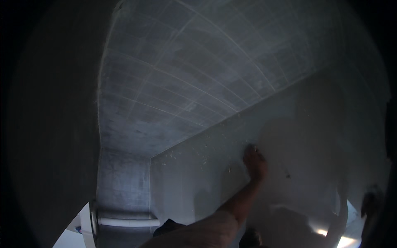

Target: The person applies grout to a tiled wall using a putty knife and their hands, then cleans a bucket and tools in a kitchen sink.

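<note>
My left arm (235, 206), in a pale sleeve pushed up toward the elbow, reaches from the lower edge to the middle of the view. At its end my left hand (255, 163) is against or very near a smooth grey surface (223, 177). Its fingers look curled together; whatever they hold, if anything, is lost in the dimness. Pale specks and streaks mark the surface beside the hand. At the right edge a dark, blurred shape (371, 202) could be my right hand, but its fingers do not show clearly.
Beyond the smooth surface stretches a grey tiled one (186, 74) with pale grid lines. A white, tube-like bar (128, 222) lies at the lower left. A dark plain surface (53, 115) fills the left side. Bright light (345, 242) shows at the lower right.
</note>
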A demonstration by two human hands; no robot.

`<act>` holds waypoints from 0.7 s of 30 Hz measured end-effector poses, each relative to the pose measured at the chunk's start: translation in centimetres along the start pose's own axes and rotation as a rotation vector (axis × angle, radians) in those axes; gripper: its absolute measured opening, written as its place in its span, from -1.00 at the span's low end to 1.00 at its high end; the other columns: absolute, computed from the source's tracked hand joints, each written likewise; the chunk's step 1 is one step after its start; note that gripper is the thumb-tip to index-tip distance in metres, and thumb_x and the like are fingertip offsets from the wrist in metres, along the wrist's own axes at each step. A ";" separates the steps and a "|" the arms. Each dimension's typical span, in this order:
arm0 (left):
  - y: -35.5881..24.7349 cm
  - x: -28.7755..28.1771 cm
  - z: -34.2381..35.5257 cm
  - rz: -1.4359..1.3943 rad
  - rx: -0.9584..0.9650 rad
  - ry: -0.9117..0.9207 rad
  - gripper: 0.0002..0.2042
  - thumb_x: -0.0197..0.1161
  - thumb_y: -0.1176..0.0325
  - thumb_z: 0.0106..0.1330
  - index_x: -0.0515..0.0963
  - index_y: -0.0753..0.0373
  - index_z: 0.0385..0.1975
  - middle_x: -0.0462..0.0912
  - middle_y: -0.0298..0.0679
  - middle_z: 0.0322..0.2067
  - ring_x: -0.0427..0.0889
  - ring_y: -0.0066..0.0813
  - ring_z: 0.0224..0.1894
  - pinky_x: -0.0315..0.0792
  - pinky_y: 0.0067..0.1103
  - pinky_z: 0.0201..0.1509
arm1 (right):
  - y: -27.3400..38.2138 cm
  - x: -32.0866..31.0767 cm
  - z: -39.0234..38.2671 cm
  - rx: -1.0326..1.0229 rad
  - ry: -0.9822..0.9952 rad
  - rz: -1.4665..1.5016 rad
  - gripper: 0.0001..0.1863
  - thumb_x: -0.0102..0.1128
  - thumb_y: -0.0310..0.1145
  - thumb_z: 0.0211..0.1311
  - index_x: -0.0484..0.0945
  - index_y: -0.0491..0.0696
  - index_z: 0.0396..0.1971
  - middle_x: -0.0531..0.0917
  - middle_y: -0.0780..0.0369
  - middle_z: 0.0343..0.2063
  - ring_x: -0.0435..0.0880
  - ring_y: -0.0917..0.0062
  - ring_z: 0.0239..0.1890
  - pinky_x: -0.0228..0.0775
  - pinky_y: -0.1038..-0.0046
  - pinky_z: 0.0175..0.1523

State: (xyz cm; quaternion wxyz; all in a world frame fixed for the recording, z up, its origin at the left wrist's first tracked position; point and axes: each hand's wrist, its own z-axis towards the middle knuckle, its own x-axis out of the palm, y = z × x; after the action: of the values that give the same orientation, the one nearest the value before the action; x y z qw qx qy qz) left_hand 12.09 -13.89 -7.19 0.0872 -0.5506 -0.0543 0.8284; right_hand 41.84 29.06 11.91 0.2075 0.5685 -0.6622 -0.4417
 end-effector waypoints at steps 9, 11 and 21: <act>-1.2 -2.4 0.1 0.058 -0.156 0.183 -0.50 0.04 0.32 0.40 0.23 0.30 0.33 0.27 -0.01 0.32 0.18 -0.02 0.42 0.03 -0.08 0.46 | 36.4 26.3 19.2 -1.056 -0.103 0.202 -0.60 0.17 -0.37 0.32 0.53 -0.12 0.14 0.61 0.12 0.01 0.61 0.36 -0.02 0.46 0.33 0.12; -2.4 -2.5 1.2 0.011 -0.151 0.201 -0.49 0.03 0.31 0.41 0.21 0.28 0.34 0.23 -0.02 0.35 0.14 -0.02 0.45 -0.01 -0.09 0.48 | 43.6 27.6 19.4 -1.397 -0.199 0.289 -0.61 0.17 -0.40 0.28 0.56 -0.12 0.10 0.60 0.06 -0.01 0.60 0.27 -0.01 0.46 0.28 0.10; -1.8 -2.5 1.4 -0.028 -0.180 0.323 -0.42 0.05 0.30 0.38 0.14 0.23 0.40 0.08 -0.09 0.44 -0.04 -0.10 0.52 -0.12 -0.09 0.53 | 59.8 32.7 21.2 -1.868 -0.760 0.131 -0.53 0.06 -0.65 0.08 0.64 0.02 -0.01 0.59 0.20 -0.15 0.41 0.29 -0.01 0.18 0.25 0.15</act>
State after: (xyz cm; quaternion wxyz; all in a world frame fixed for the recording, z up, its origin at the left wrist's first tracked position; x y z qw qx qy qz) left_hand 11.92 -12.66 -4.07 0.0565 -0.6814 -0.1210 0.7197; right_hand -17.44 3.69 42.42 0.3690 -0.0375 -0.1034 -0.9229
